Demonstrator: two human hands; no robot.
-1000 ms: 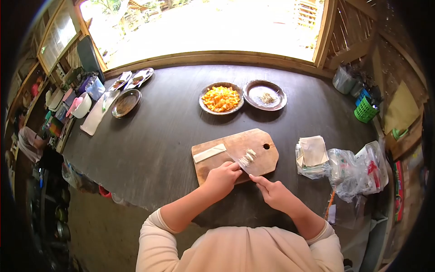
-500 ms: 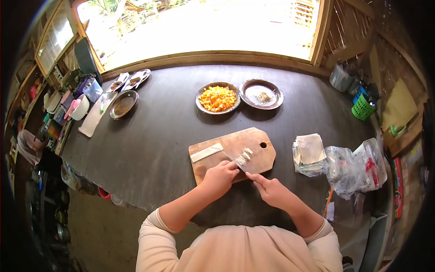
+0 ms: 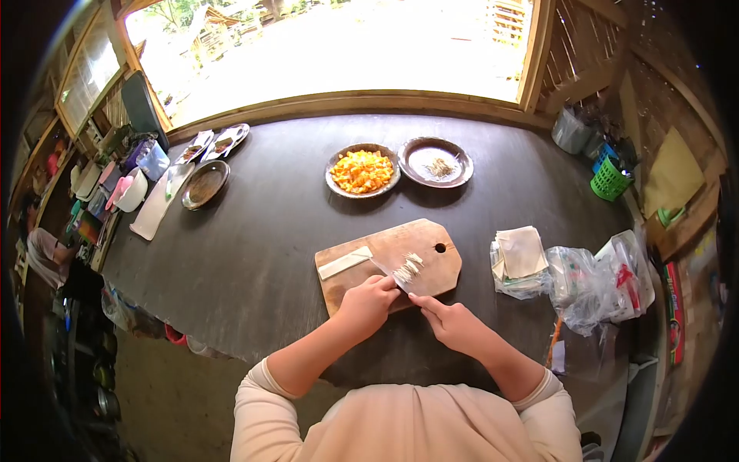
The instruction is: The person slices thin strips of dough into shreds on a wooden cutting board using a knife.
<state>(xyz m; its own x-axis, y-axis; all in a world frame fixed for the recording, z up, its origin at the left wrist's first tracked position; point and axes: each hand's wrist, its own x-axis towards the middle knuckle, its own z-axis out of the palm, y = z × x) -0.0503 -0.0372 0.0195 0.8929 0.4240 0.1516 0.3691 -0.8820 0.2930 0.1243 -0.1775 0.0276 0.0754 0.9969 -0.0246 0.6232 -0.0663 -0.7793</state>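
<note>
A wooden cutting board (image 3: 350, 292) lies in front of me. My right hand (image 3: 453, 322) is closed around the handle of a knife, its index finger stretched forward. The thin knife blade (image 3: 387, 269) slants up and left across the board. Beside the blade, my left hand (image 3: 368, 306) is closed with bent fingers; what they hold is hidden. Thin pale cut strips (image 3: 409, 266) sit in a small pile just beyond the blade. A flat whitish strip (image 3: 345, 262) rests at the board's upper left.
Behind the board stand a plate of orange pieces (image 3: 360, 171) and a plate with thin bits (image 3: 436, 162). Square pale sheets (image 3: 522, 252) and plastic bags (image 3: 581, 285) lie at right. A brown dish (image 3: 205, 185) is left. Another person (image 3: 48, 258) is at far left.
The whole view has shifted slightly, so the table things appear a little further left. Both hands keep nearly the same place at the board, and the pile of strips looks much the same.
</note>
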